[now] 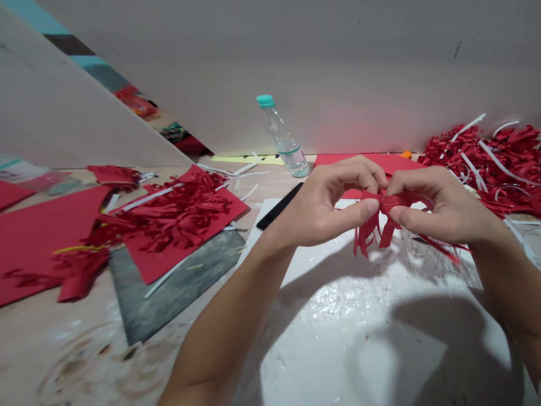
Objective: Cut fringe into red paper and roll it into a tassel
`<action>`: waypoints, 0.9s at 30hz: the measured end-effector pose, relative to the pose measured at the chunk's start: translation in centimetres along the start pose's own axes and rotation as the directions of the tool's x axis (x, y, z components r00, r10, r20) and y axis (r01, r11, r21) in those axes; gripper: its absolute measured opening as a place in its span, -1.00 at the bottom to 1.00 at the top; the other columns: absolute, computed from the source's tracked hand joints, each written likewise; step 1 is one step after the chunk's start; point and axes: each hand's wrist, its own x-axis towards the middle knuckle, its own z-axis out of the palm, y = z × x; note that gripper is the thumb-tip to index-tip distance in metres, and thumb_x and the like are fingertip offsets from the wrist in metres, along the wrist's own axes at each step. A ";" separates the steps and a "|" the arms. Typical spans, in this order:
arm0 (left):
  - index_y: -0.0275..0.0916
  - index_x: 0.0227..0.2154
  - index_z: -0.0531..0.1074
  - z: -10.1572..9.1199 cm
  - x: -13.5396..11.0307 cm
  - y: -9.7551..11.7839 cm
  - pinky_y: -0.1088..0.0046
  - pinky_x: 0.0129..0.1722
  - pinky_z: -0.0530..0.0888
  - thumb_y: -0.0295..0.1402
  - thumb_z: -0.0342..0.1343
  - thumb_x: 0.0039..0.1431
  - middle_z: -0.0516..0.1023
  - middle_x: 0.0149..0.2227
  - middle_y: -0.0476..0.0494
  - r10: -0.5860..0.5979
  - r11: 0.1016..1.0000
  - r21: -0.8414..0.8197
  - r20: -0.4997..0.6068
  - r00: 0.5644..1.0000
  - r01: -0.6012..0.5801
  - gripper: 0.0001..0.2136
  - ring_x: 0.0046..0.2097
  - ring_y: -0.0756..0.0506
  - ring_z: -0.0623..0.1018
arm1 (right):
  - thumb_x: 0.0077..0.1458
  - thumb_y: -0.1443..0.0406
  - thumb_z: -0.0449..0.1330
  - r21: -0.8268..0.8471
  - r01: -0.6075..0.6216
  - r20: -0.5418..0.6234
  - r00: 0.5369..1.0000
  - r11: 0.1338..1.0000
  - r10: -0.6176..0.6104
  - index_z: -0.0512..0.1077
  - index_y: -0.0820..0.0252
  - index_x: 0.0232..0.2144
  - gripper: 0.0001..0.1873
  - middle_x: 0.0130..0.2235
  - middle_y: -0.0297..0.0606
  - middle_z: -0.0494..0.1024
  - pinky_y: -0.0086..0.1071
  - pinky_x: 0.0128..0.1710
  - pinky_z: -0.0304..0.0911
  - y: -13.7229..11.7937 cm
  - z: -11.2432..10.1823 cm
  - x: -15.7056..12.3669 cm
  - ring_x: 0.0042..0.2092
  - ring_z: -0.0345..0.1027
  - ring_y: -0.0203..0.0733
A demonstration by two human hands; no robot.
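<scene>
Both of my hands meet above a glossy white board (338, 316). My left hand (333, 203) pinches one end of a fringed red paper strip (374, 225) between thumb and fingers. My right hand (435, 206) grips the same strip from the other side, fingers curled round it. The strip's cut fringes hang down below the two hands, clear of the board. A trailing piece of the red paper runs off to the right under my right wrist.
A clear plastic bottle (284, 138) with a teal cap stands by the grey wall. Red paper sheets with cut fringes (177, 217) lie at left over a dark mat (177, 293). A heap of red and white shreds (494, 158) fills the right corner. A black object (279, 206) lies beside the board.
</scene>
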 end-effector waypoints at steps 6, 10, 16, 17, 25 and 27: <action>-0.25 -0.51 0.40 0.0 0.0 0.0 0.34 -0.19 0.48 -0.26 0.26 0.08 0.53 -0.25 -0.19 -0.017 0.998 -0.061 0.009 1.000 0.017 -0.79 -0.21 -0.09 0.52 | 0.04 0.47 0.14 0.031 0.036 0.012 0.999 0.999 -0.036 0.34 0.24 -0.52 -0.86 -0.54 -0.42 0.36 -0.48 -0.49 0.06 0.0 0.0 0.1 -0.50 0.16 -0.41; -0.25 -0.51 0.40 -0.1 0.0 0.1 0.32 -0.17 0.47 -0.27 0.27 0.07 0.52 -0.24 -0.20 -0.026 0.995 -0.093 0.023 0.999 0.028 -0.79 -0.20 -0.11 0.52 | 0.03 0.47 0.14 0.042 0.038 0.002 0.999 0.998 -0.039 0.34 0.23 -0.51 -0.87 -0.54 -0.42 0.35 -0.48 -0.50 0.05 0.1 0.0 0.1 -0.50 0.15 -0.41; -0.25 -0.53 0.41 -0.1 0.0 0.1 0.29 -0.14 0.46 -0.25 0.28 0.06 0.52 -0.26 -0.20 -0.014 0.991 -0.135 0.036 0.999 0.018 -0.78 -0.19 -0.12 0.52 | 0.02 0.48 0.14 0.050 0.048 0.011 0.999 0.998 -0.048 0.33 0.23 -0.53 -0.86 -0.56 -0.44 0.31 -0.49 -0.52 0.04 0.1 -0.1 0.0 -0.52 0.11 -0.42; -0.25 -0.53 0.41 -0.1 0.0 0.0 0.29 -0.14 0.46 -0.24 0.29 0.05 0.53 -0.26 -0.20 -0.011 0.990 -0.142 0.036 0.999 0.016 -0.77 -0.19 -0.12 0.52 | 0.02 0.48 0.14 0.047 0.048 0.010 0.999 0.998 -0.048 0.33 0.23 -0.53 -0.86 -0.56 -0.45 0.30 -0.49 -0.52 0.04 0.1 -0.1 0.0 -0.52 0.10 -0.42; -0.25 -0.53 0.42 -0.1 0.0 0.0 0.28 -0.12 0.46 -0.26 0.29 0.05 0.52 -0.25 -0.20 -0.034 0.980 -0.192 0.050 0.998 0.043 -0.78 -0.16 -0.13 0.52 | 0.05 0.44 0.15 0.055 0.058 0.019 0.998 0.997 -0.059 0.35 0.23 -0.52 -0.87 -0.53 -0.43 0.32 -0.48 -0.52 0.05 0.2 -0.1 0.0 -0.51 0.12 -0.41; -0.26 -0.54 0.42 -0.1 0.0 0.0 0.27 -0.10 0.45 -0.25 0.30 0.04 0.52 -0.25 -0.20 -0.039 0.979 -0.199 0.048 0.998 0.048 -0.78 -0.16 -0.13 0.52 | 0.06 0.43 0.16 0.058 0.055 0.020 0.998 0.997 -0.056 0.35 0.23 -0.51 -0.87 -0.53 -0.42 0.31 -0.48 -0.52 0.05 0.2 -0.1 0.0 -0.51 0.12 -0.41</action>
